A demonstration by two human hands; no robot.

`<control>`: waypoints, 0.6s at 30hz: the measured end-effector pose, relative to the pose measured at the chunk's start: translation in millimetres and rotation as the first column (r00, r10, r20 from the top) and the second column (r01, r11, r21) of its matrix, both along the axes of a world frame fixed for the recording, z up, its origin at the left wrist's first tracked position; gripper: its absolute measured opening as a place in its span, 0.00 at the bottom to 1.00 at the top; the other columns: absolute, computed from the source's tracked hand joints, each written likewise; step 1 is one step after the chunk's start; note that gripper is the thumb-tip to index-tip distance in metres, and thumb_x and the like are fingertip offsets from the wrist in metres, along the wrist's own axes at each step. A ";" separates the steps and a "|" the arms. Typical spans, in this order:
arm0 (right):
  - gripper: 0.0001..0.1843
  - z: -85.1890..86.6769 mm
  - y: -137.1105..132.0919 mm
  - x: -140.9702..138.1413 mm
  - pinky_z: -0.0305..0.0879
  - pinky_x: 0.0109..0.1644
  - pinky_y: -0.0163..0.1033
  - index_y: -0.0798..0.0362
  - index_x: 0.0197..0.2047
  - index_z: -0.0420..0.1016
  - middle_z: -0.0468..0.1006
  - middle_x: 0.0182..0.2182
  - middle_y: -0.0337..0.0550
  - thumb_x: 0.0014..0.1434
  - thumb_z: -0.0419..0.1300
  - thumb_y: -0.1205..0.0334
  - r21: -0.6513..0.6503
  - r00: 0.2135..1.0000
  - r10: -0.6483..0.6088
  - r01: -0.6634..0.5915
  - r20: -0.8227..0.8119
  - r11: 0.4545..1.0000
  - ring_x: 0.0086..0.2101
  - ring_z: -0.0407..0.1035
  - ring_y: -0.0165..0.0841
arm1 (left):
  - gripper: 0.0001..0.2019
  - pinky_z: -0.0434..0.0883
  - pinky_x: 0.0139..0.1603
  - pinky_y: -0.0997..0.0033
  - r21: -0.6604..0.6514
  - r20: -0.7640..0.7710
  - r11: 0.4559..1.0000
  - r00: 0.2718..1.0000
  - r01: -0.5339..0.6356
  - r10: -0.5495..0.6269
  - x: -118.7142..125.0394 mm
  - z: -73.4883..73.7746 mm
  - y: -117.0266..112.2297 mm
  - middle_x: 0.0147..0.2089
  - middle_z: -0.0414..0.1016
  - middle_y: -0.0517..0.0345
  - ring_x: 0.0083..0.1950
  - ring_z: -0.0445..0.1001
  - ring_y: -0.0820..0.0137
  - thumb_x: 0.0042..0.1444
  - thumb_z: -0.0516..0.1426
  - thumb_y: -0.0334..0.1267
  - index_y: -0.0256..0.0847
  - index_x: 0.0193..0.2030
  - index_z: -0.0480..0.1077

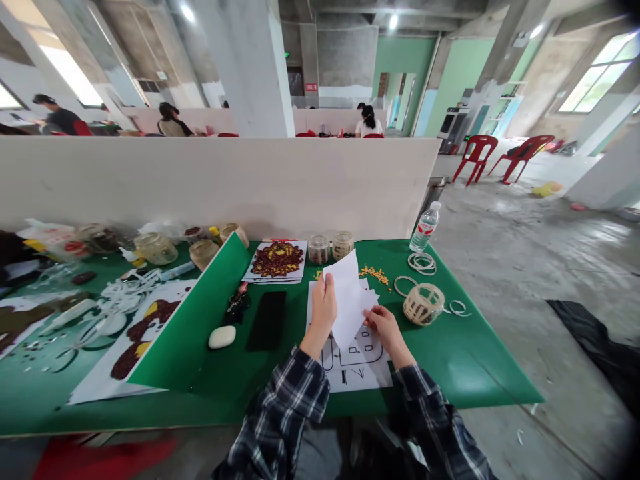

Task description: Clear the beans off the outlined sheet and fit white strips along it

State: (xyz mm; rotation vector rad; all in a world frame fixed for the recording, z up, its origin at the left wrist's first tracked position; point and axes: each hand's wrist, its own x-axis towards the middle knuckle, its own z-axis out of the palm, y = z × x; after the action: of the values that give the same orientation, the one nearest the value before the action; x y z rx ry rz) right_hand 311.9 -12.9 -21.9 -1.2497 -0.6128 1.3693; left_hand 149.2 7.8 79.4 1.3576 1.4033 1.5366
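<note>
My left hand [323, 312] grips a white sheet of paper [346, 307] by its left side, thumb on the near face. The sheet is raised and bent over the table. With closed fingers my right hand [387, 328] pinches a paper edge at the lower right; whether it is the same sheet I cannot tell. Beneath both hands lies a drawing sheet [357, 381] with black outlines of boxes, partly covered by the raised paper. Yellow kernels [376, 274] are scattered just behind the papers.
A woven-pattern jar [424, 305] and white cord coils [422, 263] lie at the right, near a water bottle [425, 227]. Leftward are a black phone [267, 321], a white oval object [222, 337], a seed picture [278, 259] and a green divider [200, 320]. Two jars [319, 249] stand behind.
</note>
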 end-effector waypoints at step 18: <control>0.13 51.6 12.7 16.0 0.51 0.23 0.33 0.53 0.27 0.66 0.65 0.18 0.32 0.46 0.61 0.53 0.132 0.820 -0.051 -0.031 0.570 0.991 0.19 0.58 0.27 | 0.26 0.65 0.56 0.62 -0.088 0.091 0.995 0.994 -0.047 0.056 -47.7 -44.3 10.2 0.52 0.73 0.42 0.54 0.70 0.59 0.62 0.47 0.57 0.36 0.50 0.69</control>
State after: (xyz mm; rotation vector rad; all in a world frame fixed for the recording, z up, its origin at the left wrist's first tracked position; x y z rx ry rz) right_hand 327.9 -0.2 29.7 -1.5567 -1.0955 0.9053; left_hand 101.4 18.0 35.0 1.1918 1.4398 1.5341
